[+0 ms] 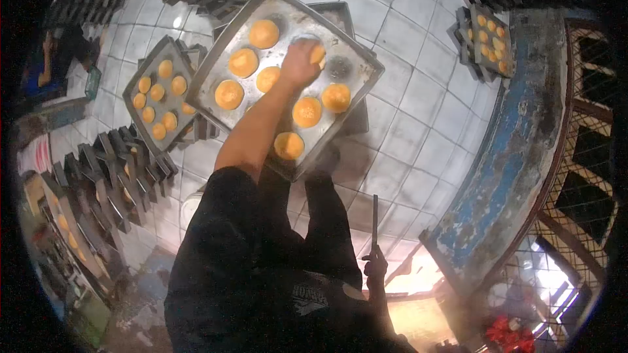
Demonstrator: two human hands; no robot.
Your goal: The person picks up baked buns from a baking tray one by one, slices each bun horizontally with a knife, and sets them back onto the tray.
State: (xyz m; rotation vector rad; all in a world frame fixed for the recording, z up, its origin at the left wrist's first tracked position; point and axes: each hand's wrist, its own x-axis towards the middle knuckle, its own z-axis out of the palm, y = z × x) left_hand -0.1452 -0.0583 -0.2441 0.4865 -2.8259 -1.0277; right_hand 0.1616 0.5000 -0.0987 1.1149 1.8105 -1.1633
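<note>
Bun (318, 56) gripped in L hand (301, 65), 7 other buns (306, 112) left untouched on tray (311, 23), w/ dark bar (375, 222) held in R hand (375, 265).

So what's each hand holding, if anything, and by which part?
Right hand: a dark bar, held near its lower visible end. Left hand: at a round bun, partly covering it; whether it's gripped can't be told.

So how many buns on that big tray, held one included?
8: three buns at left on the tray, one central, two at right, one at bottom, one in the left hand. The arm may hide more.
</note>
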